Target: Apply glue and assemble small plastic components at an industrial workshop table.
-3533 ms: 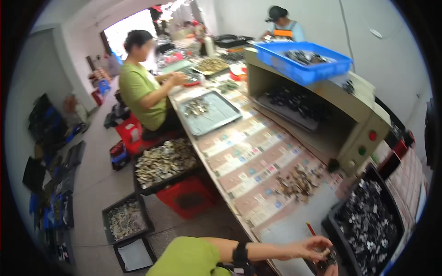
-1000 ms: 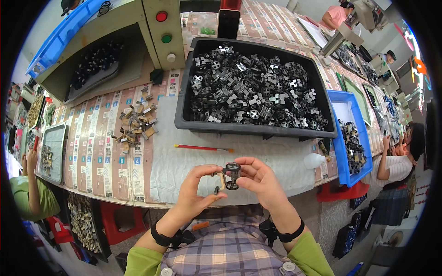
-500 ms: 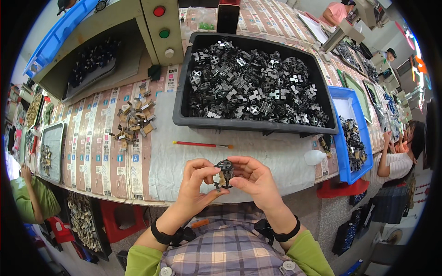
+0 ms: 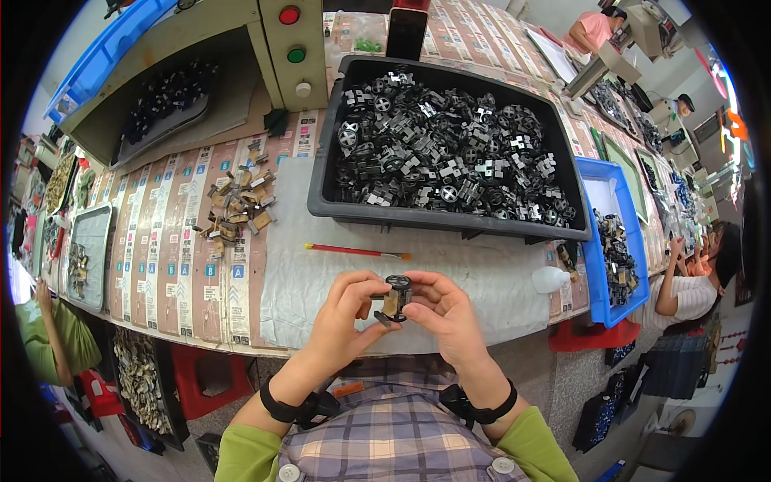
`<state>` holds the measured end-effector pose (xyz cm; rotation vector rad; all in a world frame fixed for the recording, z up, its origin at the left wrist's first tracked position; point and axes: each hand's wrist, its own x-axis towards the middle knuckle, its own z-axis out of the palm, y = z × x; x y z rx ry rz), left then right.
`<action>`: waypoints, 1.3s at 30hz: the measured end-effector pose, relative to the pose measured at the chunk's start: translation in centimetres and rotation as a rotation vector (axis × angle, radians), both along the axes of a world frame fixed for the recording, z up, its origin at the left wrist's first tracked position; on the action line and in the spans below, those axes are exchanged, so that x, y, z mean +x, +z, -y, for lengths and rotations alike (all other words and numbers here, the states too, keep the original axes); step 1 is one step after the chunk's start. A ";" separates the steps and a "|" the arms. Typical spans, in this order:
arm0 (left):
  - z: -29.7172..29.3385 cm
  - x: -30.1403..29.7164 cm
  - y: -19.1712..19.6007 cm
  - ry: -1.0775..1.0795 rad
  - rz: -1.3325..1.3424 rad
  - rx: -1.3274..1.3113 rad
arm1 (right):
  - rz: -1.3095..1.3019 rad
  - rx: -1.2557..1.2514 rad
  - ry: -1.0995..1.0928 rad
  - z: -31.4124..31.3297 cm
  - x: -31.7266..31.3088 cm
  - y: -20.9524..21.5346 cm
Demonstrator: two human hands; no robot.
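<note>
Above the near edge of the white sheet, both hands meet at a small black part with a round spoked end (image 4: 398, 281). My right hand (image 4: 450, 313) closes its thumb and fingers around the side of that part. My left hand (image 4: 347, 315) is also closed, pinching a tan block with dark ends (image 4: 391, 304) against the black part's open side. Fingers partly cover where the two pieces meet, so I cannot tell how far the block sits inside. Beyond the hands lies a red-handled brush (image 4: 353, 251) with a yellowish tip.
A large black bin (image 4: 450, 218) full of similar black parts stands ahead. Loose tan blocks (image 4: 241, 201) lie left of the sheet (image 4: 289, 289). At right are a white squeeze bottle (image 4: 550, 279) and a blue tray (image 4: 601, 309). A machine with buttons (image 4: 295, 76) stands back left.
The black part has turned slightly in my fingers, and the tan block now shows more of its face. My hands stay in nearly the same place; the view has shifted a little.
</note>
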<state>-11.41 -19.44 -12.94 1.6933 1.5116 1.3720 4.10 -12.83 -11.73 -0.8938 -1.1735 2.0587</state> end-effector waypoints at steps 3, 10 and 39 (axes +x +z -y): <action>0.1 0.0 -0.2 -0.032 0.140 -0.110 | 0.016 -0.046 -0.012 0.0 -0.1 -0.4; -0.2 0.0 -0.2 -0.067 0.113 -0.097 | 0.024 0.002 -0.026 0.0 -0.1 -1.1; 0.3 0.2 0.9 -0.023 0.185 -0.187 | 0.475 0.864 -0.269 0.6 -0.6 0.6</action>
